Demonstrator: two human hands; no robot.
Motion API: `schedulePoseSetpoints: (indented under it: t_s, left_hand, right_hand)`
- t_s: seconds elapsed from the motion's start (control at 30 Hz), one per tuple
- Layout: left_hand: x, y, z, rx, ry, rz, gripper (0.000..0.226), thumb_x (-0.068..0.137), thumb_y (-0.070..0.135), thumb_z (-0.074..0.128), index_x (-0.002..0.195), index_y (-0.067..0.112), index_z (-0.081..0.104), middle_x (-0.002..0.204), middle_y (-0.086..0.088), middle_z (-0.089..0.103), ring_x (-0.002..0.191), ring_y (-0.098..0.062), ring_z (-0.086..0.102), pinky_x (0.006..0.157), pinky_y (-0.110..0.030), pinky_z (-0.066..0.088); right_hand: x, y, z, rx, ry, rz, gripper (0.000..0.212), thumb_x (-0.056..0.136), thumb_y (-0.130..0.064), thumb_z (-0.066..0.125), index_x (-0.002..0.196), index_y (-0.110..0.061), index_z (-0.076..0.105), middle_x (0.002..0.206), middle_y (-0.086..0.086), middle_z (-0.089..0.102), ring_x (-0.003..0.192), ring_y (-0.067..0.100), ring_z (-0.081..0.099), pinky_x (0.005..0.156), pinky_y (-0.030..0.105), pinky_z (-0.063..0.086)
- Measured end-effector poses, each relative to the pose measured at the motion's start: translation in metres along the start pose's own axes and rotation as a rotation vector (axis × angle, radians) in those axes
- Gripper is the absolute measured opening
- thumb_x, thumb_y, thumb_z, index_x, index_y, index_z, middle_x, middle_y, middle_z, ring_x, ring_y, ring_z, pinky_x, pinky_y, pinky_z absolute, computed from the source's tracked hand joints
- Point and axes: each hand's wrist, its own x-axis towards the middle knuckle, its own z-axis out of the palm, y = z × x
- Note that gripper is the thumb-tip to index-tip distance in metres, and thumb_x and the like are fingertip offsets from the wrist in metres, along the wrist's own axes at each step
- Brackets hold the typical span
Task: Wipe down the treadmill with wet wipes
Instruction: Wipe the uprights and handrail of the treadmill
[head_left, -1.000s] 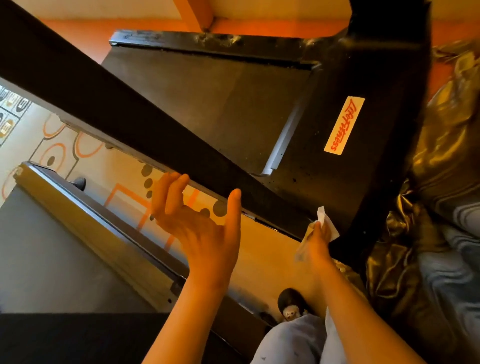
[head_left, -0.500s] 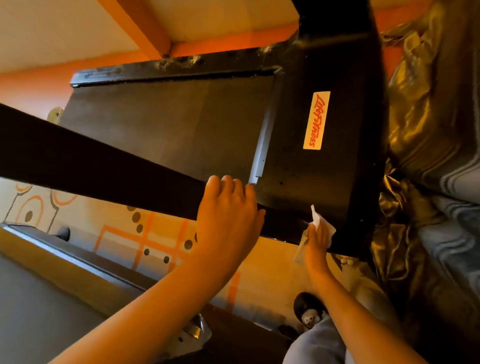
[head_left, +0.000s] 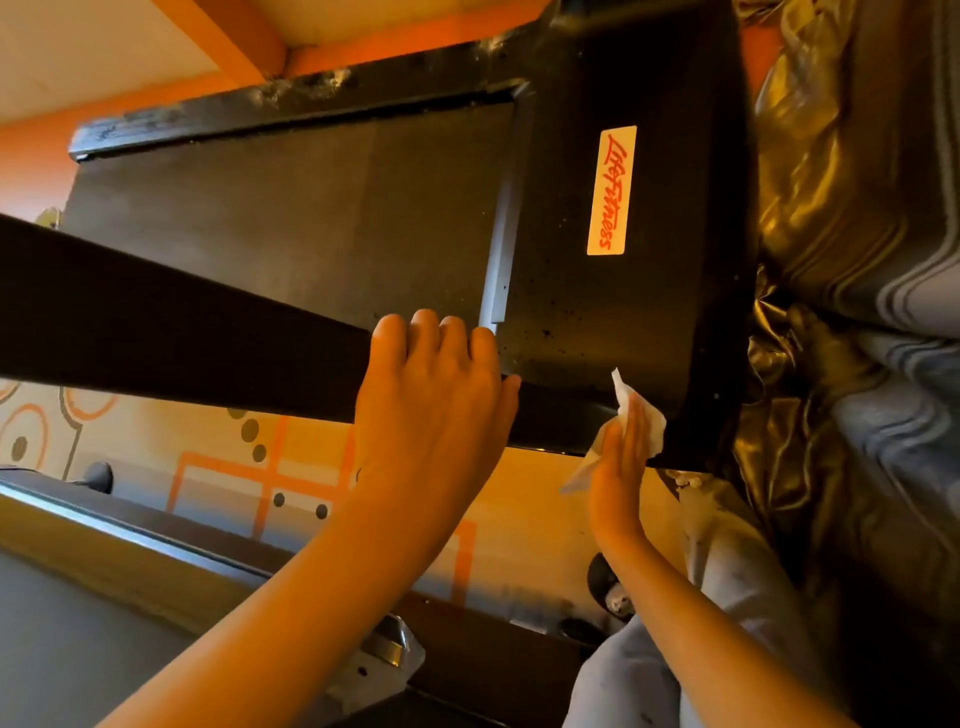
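From the head view, the treadmill (head_left: 613, 322) hood is seen just beyond both hands. A wet wipe (head_left: 636, 415) is pressed flat against its near edge by the right hand (head_left: 618, 478), fingers extended. The slanting black rail (head_left: 171, 332) is gripped by the left hand (head_left: 436, 410), fingers curled over.

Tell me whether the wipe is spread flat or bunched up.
Bunched. The wet wipe is crumpled under the right hand, corners sticking out, pressed against the treadmill.
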Motion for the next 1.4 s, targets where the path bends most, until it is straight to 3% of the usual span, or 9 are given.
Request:
schedulePoseSetpoints:
  t_s: [0.1, 0.23, 0.3, 0.57, 0.67, 0.8, 0.9, 1.17, 1.4]
  left_hand:
    - [-0.002, 0.001, 0.000, 0.011, -0.007, 0.032, 0.043, 0.092, 0.057, 0.042, 0.077, 0.019, 0.057, 0.073, -0.001, 0.057, 0.078, -0.021, 0.057, 0.076, -0.035, 0.040]
    - [-0.003, 0.000, -0.004, -0.004, -0.050, 0.038, 0.045, 0.095, 0.057, 0.035, 0.085, 0.019, 0.057, 0.082, 0.000, 0.060, 0.085, -0.021, 0.058, 0.080, -0.035, 0.039]
    - [-0.004, -0.001, -0.006, 0.001, -0.059, 0.034, 0.045, 0.095, 0.057, 0.036, 0.084, 0.019, 0.057, 0.081, -0.001, 0.060, 0.085, -0.021, 0.057, 0.080, -0.035, 0.039]
    - [-0.003, -0.002, -0.008, -0.034, -0.087, 0.022, 0.046, 0.093, 0.057, 0.040, 0.080, 0.016, 0.058, 0.077, -0.003, 0.059, 0.081, -0.023, 0.058, 0.080, -0.036, 0.040]
    - [-0.003, -0.003, -0.006, -0.034, -0.077, 0.019, 0.046, 0.093, 0.056, 0.043, 0.081, 0.015, 0.059, 0.077, -0.004, 0.061, 0.081, -0.024, 0.059, 0.080, -0.037, 0.041]
    - [-0.002, -0.003, -0.009, -0.030, -0.126, 0.021, 0.045, 0.092, 0.056, 0.044, 0.080, 0.015, 0.059, 0.076, -0.004, 0.060, 0.080, -0.024, 0.059, 0.079, -0.037, 0.042]
    - [-0.001, -0.002, -0.013, -0.025, -0.194, 0.023, 0.046, 0.092, 0.058, 0.043, 0.080, 0.016, 0.059, 0.077, -0.003, 0.060, 0.080, -0.023, 0.059, 0.080, -0.036, 0.042]
    - [-0.002, -0.015, -0.037, -0.199, -0.348, 0.117, 0.055, 0.097, 0.058, 0.031, 0.119, 0.016, 0.059, 0.117, -0.003, 0.065, 0.115, -0.023, 0.057, 0.108, -0.040, 0.033]
    - [-0.018, -0.059, -0.056, -0.282, -0.181, 0.025, 0.050, 0.091, 0.048, 0.042, 0.093, 0.007, 0.071, 0.088, -0.014, 0.072, 0.086, -0.034, 0.069, 0.094, -0.050, 0.047]
  right_hand:
    - [-0.024, -0.030, 0.018, 0.023, -0.085, -0.124, 0.052, 0.095, -0.063, 0.024, 0.141, -0.040, 0.013, 0.159, -0.006, 0.011, 0.149, 0.020, 0.011, 0.120, 0.038, 0.012]
    - [-0.030, -0.038, 0.024, -0.040, -0.137, -0.281, 0.059, 0.103, -0.030, 0.039, 0.150, -0.046, 0.007, 0.155, -0.033, 0.003, 0.148, 0.008, 0.008, 0.120, 0.052, 0.016]
    - [-0.027, -0.039, 0.019, -0.023, -0.177, -0.271, 0.051, 0.101, -0.048, 0.031, 0.145, -0.058, 0.008, 0.150, -0.043, 0.003, 0.145, -0.006, 0.005, 0.121, 0.045, 0.015]
    - [-0.006, -0.010, -0.004, 0.046, -0.109, -0.011, 0.089, 0.076, -0.090, 0.015, 0.144, -0.032, 0.011, 0.160, -0.002, 0.009, 0.149, 0.015, 0.008, 0.122, 0.032, 0.009]
    - [0.004, 0.007, -0.016, -0.182, -0.161, -0.016, 0.093, 0.088, -0.070, -0.004, 0.150, -0.002, 0.013, 0.161, 0.014, 0.005, 0.150, 0.025, 0.001, 0.122, 0.032, -0.001]
    - [0.025, 0.018, -0.011, -0.006, -0.043, 0.270, 0.054, 0.107, -0.020, 0.028, 0.153, -0.005, 0.004, 0.162, 0.014, 0.007, 0.149, 0.029, 0.009, 0.122, 0.042, 0.009]
    - [0.021, 0.013, -0.008, 0.012, -0.014, 0.297, 0.068, 0.100, -0.038, 0.036, 0.153, -0.006, 0.008, 0.160, 0.017, 0.013, 0.148, 0.032, 0.015, 0.120, 0.051, 0.015]
    - [-0.047, -0.064, 0.019, -0.185, -0.180, -0.181, 0.085, 0.091, -0.071, 0.000, 0.151, -0.011, -0.006, 0.160, 0.007, -0.011, 0.145, 0.012, -0.016, 0.119, 0.029, -0.011]
    - [-0.083, -0.148, 0.048, -0.124, -0.325, -0.495, 0.063, 0.093, -0.068, 0.006, 0.147, -0.046, -0.018, 0.156, -0.027, -0.017, 0.146, 0.000, -0.012, 0.120, 0.029, -0.010]
